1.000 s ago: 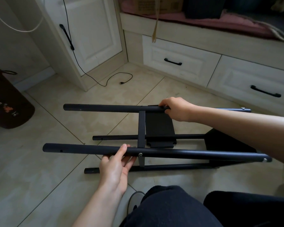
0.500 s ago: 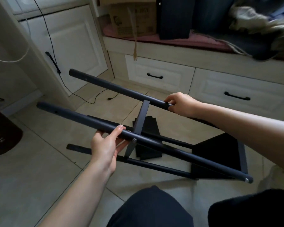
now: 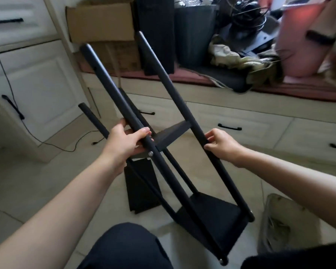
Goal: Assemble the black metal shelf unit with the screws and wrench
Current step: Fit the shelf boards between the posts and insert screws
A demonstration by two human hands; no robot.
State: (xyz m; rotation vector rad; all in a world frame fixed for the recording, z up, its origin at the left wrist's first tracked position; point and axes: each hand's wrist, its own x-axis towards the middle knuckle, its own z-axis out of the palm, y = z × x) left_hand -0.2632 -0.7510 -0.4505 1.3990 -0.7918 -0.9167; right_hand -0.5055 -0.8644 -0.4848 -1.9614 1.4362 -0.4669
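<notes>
Shelf frame [image 3: 169, 105] tilted, poles pointing up-left; left hand [image 3: 124, 144], right hand [image 3: 222, 145] fingers each grasping pole.

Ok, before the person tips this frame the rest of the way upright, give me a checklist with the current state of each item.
1. Left hand grips the near pole: ok.
2. Right hand holds the far pole: ok, fingers curled round it.
3. Screw seated at the middle shelf joint: ok, head looks flush.
4. Bottom shelf down by the floor as pivot: cannot tell whether it touches.
5. Loose black panel on the floor clear of the frame's foot: not ok, it lies right beside and under the poles.
6. Wrench within reach: cannot tell, none in view.
</notes>
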